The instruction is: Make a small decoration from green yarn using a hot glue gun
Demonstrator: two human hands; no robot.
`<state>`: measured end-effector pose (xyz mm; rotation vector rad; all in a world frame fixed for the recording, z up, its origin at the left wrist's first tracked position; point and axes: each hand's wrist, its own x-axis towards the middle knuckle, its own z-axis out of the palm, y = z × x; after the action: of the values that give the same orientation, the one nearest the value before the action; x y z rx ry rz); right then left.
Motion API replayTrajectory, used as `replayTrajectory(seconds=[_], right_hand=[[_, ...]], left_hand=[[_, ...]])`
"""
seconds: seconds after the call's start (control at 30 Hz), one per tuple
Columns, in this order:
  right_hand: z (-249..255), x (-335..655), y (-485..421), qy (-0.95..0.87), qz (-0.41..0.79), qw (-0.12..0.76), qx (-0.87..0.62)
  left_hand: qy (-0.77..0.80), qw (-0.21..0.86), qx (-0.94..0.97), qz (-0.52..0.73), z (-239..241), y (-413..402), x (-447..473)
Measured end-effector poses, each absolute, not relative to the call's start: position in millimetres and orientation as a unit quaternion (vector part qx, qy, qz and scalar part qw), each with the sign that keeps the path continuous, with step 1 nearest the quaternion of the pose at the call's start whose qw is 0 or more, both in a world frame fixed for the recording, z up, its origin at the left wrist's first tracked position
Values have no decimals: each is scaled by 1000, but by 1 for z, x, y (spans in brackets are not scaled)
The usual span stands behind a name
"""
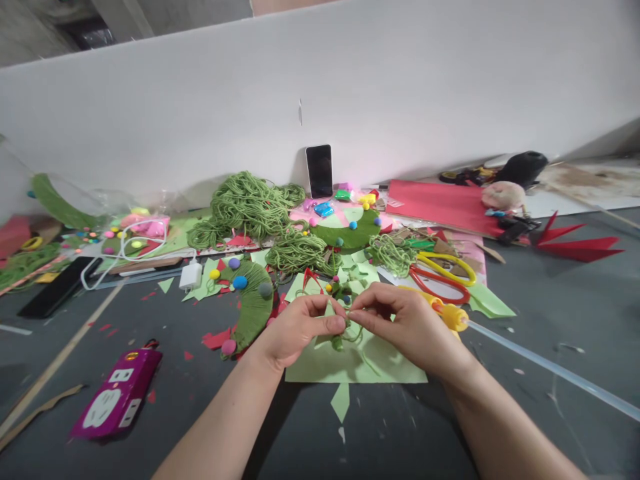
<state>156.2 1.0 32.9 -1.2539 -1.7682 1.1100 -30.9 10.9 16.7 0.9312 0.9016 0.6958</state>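
My left hand (313,328) is closed, thumb and fingers pinching a small piece of green paper (329,309) partly wrapped in yarn. Close beside it, my right hand (395,320) pinches a strand of green yarn (356,333), with loops hanging below the fingertips. Both hands hover over a light green paper sheet (400,370). To the left lies a green yarn-wrapped crescent (253,303) with coloured pom-poms on it. Small pom-poms and paper scraps sit just beyond my fingers, partly hidden by them.
Behind lies a big heap of green yarn (245,207), with a phone (319,171) leaning on the white partition. Scissors (443,283) and a yellow glue gun (454,317) with a clear glue stick are at right. A purple box (120,393) and black phone (57,290) lie left.
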Motion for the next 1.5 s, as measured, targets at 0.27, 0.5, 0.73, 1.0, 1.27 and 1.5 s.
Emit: replayTrajectory(seconds=[0.27, 0.5, 0.73, 1.0, 1.27, 1.5], right_hand=[[32, 160, 3, -695, 422, 346, -469], [37, 160, 2, -711, 435, 314, -454], [38, 159, 2, -716, 448, 284, -454], [37, 160, 2, -721, 443, 283, -452], [38, 159, 2, -711, 454, 295, -449], [39, 159, 2, -707, 452, 301, -453]], left_hand=[[415, 752, 418, 296, 15, 10, -30], [412, 755, 429, 277, 13, 9, -29], [427, 730, 451, 286, 11, 6, -24], [430, 731, 435, 302, 8, 6, -23], [432, 737, 431, 290, 9, 7, -21], [413, 761, 400, 299, 7, 6, -23]])
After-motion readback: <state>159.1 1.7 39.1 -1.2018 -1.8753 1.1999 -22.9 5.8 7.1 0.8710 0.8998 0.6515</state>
